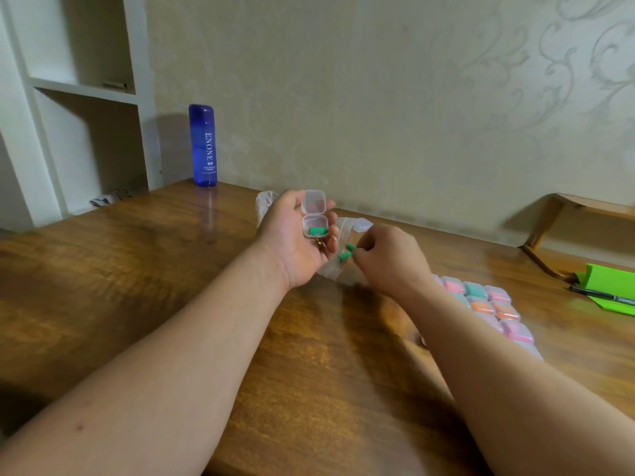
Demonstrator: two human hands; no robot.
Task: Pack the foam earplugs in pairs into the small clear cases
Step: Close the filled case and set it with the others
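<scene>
Head view: left hand (295, 242) curls round the open clear case (314, 218), lid tipped back for access, green foam (318, 231) inside. Right hand (388, 259) pinches a green earplug (346, 254) just right of that case, probably its pair. Packed cases (488, 304) lie farther right.

The blue bottle (202, 145) reads "ENONE" vertically; smaller print illegible

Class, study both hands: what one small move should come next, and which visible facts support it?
Probably the right hand should carry the green earplug it pinches across to the open case held in the left hand and drop it in. The lid stands open, and the case seems to hold a lone earplug, so its pair looks incomplete.
</scene>
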